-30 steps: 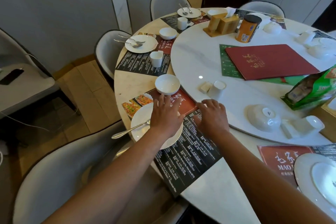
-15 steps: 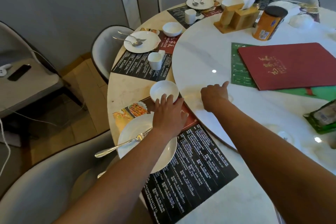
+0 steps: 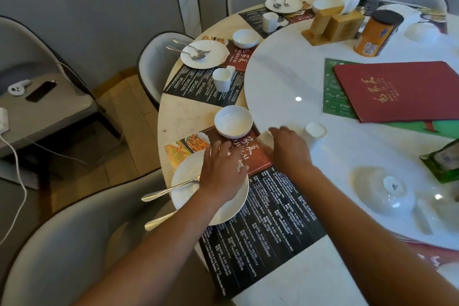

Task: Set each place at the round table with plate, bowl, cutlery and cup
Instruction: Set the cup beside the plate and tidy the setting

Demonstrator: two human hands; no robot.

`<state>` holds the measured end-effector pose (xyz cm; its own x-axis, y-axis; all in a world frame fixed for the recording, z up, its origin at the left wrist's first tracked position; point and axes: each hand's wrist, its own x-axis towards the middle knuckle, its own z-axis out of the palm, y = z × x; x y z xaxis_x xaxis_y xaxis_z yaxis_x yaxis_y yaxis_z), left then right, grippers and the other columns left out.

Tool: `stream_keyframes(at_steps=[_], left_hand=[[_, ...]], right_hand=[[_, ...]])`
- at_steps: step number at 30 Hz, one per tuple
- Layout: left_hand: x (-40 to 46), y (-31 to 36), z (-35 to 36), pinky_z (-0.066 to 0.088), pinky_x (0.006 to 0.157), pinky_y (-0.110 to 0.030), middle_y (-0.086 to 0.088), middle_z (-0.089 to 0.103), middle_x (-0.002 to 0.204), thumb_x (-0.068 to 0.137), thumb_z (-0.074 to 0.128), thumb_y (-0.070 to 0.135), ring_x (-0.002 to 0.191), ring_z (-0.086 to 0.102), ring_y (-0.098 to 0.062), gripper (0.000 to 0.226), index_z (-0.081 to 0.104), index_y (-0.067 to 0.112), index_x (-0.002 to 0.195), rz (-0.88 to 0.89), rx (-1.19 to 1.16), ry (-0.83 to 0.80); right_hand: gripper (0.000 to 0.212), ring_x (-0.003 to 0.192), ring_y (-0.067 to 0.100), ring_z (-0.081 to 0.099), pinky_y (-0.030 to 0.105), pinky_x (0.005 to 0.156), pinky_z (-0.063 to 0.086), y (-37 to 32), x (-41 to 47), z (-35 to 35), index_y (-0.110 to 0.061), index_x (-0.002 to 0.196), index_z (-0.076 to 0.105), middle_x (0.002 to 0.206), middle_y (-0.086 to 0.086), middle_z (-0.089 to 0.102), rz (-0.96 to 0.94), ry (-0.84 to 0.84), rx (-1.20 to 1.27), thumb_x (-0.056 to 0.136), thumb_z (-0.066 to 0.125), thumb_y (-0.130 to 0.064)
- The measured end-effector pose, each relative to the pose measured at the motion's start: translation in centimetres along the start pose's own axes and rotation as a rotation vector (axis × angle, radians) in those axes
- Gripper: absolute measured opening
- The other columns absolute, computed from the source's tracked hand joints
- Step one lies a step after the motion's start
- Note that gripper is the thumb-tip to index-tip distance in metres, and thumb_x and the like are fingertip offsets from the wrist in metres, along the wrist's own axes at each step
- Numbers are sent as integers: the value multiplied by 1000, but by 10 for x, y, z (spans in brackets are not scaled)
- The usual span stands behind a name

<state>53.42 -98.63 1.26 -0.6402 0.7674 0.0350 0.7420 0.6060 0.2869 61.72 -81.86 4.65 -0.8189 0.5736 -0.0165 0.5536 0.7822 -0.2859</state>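
Right hand [image 3: 285,149] now grips a white cup [image 3: 265,140] beside our bowl [image 3: 233,121], drawn back off the turntable; left hand [image 3: 223,171] rests open nearer us on the plate [image 3: 188,196].

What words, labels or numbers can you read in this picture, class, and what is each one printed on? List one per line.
"JI CAI", part of a longer word, with large Chinese characters: near red placemat.
"JIA CAI", start covered: farther red placemat.
Gold characters and small lettering: red menu folder, too small to read.
White listings: black placemat, too blurred to quote.
Label: orange canister, unreadable.
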Motion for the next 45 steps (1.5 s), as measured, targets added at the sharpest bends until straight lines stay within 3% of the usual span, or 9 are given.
stream_keyframes(at_steps=[5,20,24,27,30,32,37,42,45], left_hand=[[-24,1,4,17,122,-51,-3,38,156,99,48,47,147,23,-28,53,39,32,150,-4,1,-69],[-40,0,3,11,124,-49,-2,35,158,100,48,47,150,18,-26,54,37,33,150,2,33,-122],[-31,3,1,10,124,-50,-2,34,159,101,46,47,150,17,-27,53,37,33,151,17,-2,-108],[-18,8,1,14,122,-52,-2,38,155,100,49,45,149,19,-28,53,37,32,150,46,-13,-93],[-5,16,-1,20,119,-54,-3,44,150,98,52,46,146,25,-30,52,42,30,146,78,21,-70],[1,22,-2,19,120,-55,-2,44,149,98,53,44,146,25,-30,52,43,29,146,91,29,-61],[7,29,-5,18,121,-55,-2,42,152,97,53,45,147,24,-29,55,42,28,148,124,54,-44],[1,29,-7,15,122,-54,-3,41,154,98,52,44,148,22,-30,52,43,29,146,136,35,-54],[-7,27,-10,13,123,-54,-4,38,156,99,50,44,149,19,-30,51,41,30,147,147,21,-63]], right_hand=[[38,92,28,66,34,74,51,-4,-56,31,-20,116,65,104,8,70,209,-76,36,90,67,-48],[42,93,25,67,34,73,52,-5,-59,49,-20,115,65,105,4,71,195,-46,-32,90,63,-54],[43,92,26,66,36,71,53,-2,-52,30,-20,116,64,103,2,69,142,165,-4,92,56,-55],[51,115,31,53,42,79,51,13,-31,3,-17,133,52,125,9,60,104,339,-58,88,65,-37],[88,130,37,38,47,91,47,36,-4,-17,-22,150,23,150,14,32,233,117,-254,78,73,-29],[94,129,38,38,46,91,46,49,7,-20,-28,153,15,153,13,23,280,-99,-307,81,74,-27],[69,113,35,52,37,77,46,63,9,-23,-24,142,38,135,11,36,232,-151,-322,83,70,-6],[69,81,38,62,38,62,47,64,-16,-32,-14,128,38,125,15,42,317,-55,-121,73,80,-8],[88,100,39,60,43,83,49,62,-50,-28,-15,136,34,131,16,42,425,57,246,68,89,-21]])
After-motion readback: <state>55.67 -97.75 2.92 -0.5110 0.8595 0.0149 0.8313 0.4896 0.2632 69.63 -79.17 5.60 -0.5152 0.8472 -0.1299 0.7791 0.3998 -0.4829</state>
